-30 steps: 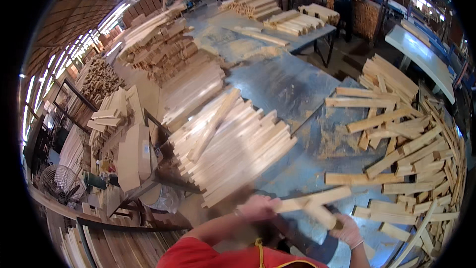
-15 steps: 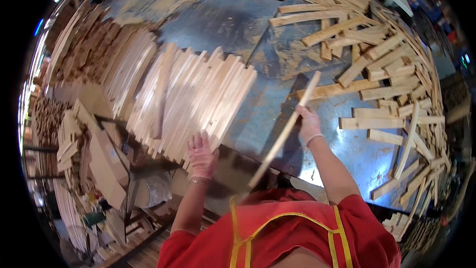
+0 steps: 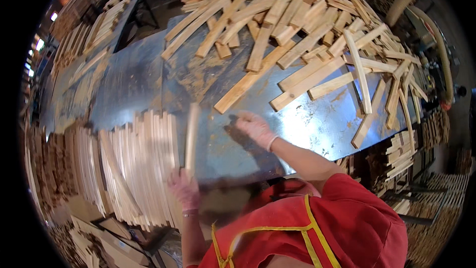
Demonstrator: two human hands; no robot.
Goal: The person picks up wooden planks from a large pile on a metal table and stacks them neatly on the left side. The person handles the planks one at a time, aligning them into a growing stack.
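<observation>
My left hand (image 3: 184,188), in a light pinkish glove, is closed on the near end of a wooden strip (image 3: 192,136). That strip stands out along the right edge of a row of pale wooden strips (image 3: 144,154) laid side by side. One loose strip (image 3: 119,171) lies slanted on top of the row. My right hand (image 3: 254,129), gloved alike, is over the metal tabletop with its fingers apart and nothing held. The nearest piece to it is a long wooden plank (image 3: 248,82) just beyond its fingertips.
A heap of jumbled wooden planks (image 3: 307,20) covers the far right of the metal table (image 3: 129,84). Sawdust is scattered over the tabletop. Darker stacked wood (image 3: 54,164) stands at the left, and cardboard pieces (image 3: 109,243) lie below the near left edge.
The wooden strip has passed from my right hand to my left, beside the row. My right hand has let go and moved toward the plank heap. The view has turned right.
</observation>
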